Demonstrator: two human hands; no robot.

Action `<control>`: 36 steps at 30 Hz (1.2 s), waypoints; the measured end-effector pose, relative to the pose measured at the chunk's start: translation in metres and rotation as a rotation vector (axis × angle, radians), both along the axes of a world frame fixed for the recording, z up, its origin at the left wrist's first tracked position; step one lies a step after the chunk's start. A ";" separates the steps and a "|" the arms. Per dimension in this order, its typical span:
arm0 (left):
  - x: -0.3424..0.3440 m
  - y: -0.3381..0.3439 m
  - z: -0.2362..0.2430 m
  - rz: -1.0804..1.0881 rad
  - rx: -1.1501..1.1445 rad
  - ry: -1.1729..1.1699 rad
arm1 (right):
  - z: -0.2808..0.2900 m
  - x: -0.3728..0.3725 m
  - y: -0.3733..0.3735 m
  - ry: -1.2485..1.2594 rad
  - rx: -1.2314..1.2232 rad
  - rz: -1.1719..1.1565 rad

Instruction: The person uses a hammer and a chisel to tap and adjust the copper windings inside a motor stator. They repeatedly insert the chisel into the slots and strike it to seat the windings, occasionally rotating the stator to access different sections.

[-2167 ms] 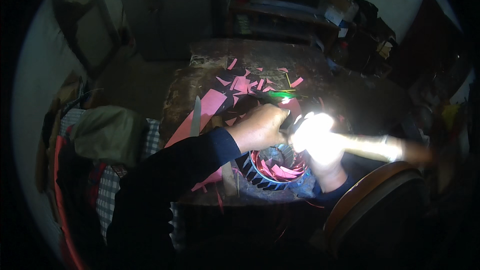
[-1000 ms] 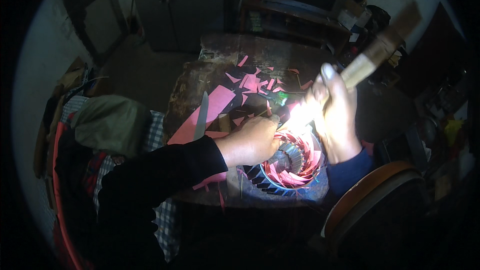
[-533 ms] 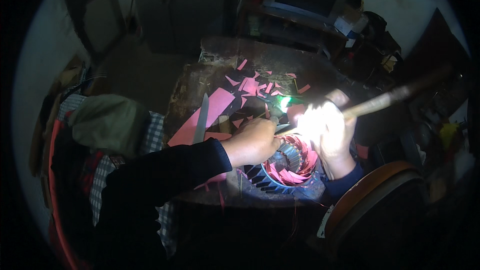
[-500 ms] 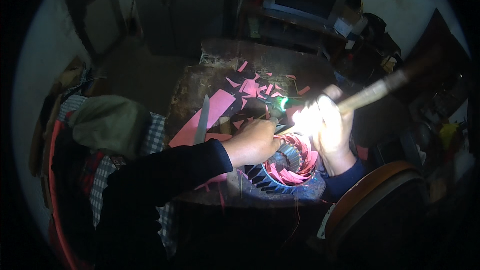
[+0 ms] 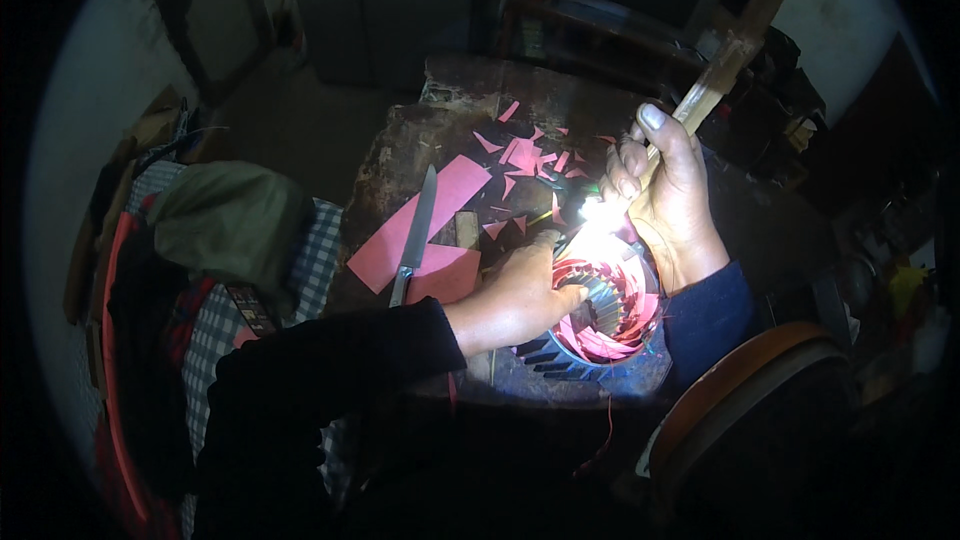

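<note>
Below and right of centre, a finned metal ring (image 5: 606, 310) with red windings (image 5: 640, 312) sits on the dark table (image 5: 402, 152), the left hand (image 5: 516, 294) at its left rim, grip impossible to tell, while the right hand (image 5: 672, 195) clasps a wooden stick (image 5: 712, 85) slanting toward the upper right.

Room above the knife (image 5: 421, 220) — left hand (image 5: 520, 298) obstructs the ring (image 5: 605, 348).

Mostly dim, white glare (image 5: 602, 224) near centre, vignetted
</note>
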State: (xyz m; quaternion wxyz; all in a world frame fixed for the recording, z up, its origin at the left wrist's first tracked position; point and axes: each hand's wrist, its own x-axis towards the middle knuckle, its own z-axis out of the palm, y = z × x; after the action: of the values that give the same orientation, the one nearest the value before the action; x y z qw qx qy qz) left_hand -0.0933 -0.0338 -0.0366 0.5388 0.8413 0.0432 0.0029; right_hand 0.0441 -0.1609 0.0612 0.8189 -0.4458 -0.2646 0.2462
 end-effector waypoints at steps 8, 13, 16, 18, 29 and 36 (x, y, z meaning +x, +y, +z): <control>-0.002 -0.005 -0.013 0.075 0.013 0.013 | -0.020 -0.005 -0.001 -0.121 0.024 0.102; -0.003 -0.008 -0.018 0.097 -0.018 -0.115 | -0.021 -0.024 -0.029 -0.243 0.258 0.157; -0.004 -0.008 -0.019 0.095 -0.005 -0.124 | -0.020 -0.018 -0.026 -0.170 0.217 0.136; -0.004 -0.007 -0.020 0.083 -0.028 -0.130 | -0.019 -0.008 -0.016 -0.189 -0.016 0.027; -0.005 -0.006 -0.016 0.084 0.010 -0.105 | -0.009 -0.035 -0.019 -0.314 0.010 0.116; -0.002 0.005 0.012 -0.022 0.047 -0.047 | 0.048 -0.012 -0.041 -0.559 0.077 -0.036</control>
State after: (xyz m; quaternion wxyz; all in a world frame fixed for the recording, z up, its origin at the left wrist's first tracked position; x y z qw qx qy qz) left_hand -0.0949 -0.0286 -0.0248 0.5198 0.8538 0.0209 0.0177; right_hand 0.0323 -0.2016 0.1092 0.7347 -0.4697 -0.4813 0.0889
